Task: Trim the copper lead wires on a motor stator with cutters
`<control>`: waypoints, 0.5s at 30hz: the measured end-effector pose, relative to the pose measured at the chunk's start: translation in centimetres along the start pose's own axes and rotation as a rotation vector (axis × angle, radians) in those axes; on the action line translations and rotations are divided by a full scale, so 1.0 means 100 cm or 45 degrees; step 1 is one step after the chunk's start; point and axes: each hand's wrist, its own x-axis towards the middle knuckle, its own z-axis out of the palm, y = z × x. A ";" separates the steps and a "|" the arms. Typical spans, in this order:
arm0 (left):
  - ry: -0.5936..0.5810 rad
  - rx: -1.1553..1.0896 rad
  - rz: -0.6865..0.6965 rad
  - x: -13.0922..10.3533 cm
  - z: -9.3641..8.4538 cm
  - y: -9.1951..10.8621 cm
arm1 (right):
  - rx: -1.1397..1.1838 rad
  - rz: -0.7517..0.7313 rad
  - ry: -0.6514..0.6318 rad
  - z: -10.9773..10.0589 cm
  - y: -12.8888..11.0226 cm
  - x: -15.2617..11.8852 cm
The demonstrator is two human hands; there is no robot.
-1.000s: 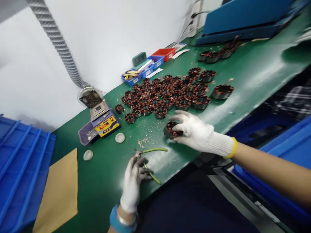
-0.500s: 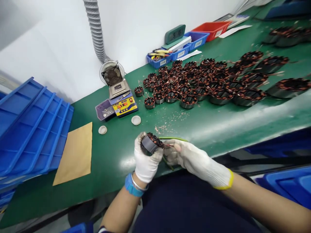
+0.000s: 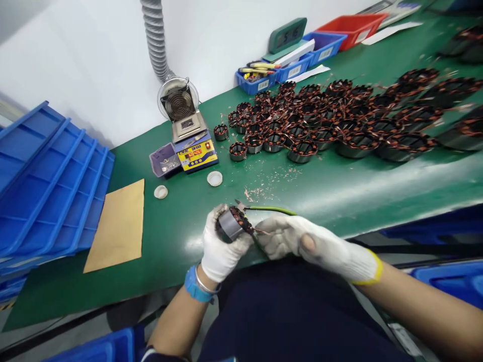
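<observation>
Your left hand (image 3: pixel 221 249), white-gloved, is wrapped around a wound stator (image 3: pixel 232 223) just below the middle of the frame, fingers curled tight on its grey shell, copper windings facing right. Your right hand (image 3: pixel 302 244) sits just beside it, fingertips pinched down on the thin wire ends sticking out of the stator; that hand is narrow, closed on the leads. Right behind your hands, green-handled cutters (image 3: pixel 264 208) lie flat on the green mat (image 3: pixel 158 236), tips pointing left.

Up the mat, in the upper right of the frame, a big cluster of stators (image 3: pixel 320 120) stands packed together. Centre top, a solder pot (image 3: pixel 194 148) with a yellow panel sits under a grey hose (image 3: pixel 156 37). Two small white caps (image 3: pixel 214 178) lie in front of it. Brown paper (image 3: pixel 118 226) lies at lower left, beside stacked blue crates (image 3: pixel 45 186). Small blue bins (image 3: pixel 287 70) line the wall at the top.
</observation>
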 end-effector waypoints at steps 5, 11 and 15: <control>-0.061 0.115 0.081 -0.003 -0.012 -0.002 | 0.164 0.111 0.047 0.028 0.010 0.005; -0.280 -0.157 -0.616 -0.001 0.003 0.006 | -1.402 -0.763 0.042 0.004 -0.032 -0.006; -0.067 -0.164 -0.408 -0.004 0.003 0.003 | -0.957 -0.487 -0.013 -0.008 -0.026 -0.009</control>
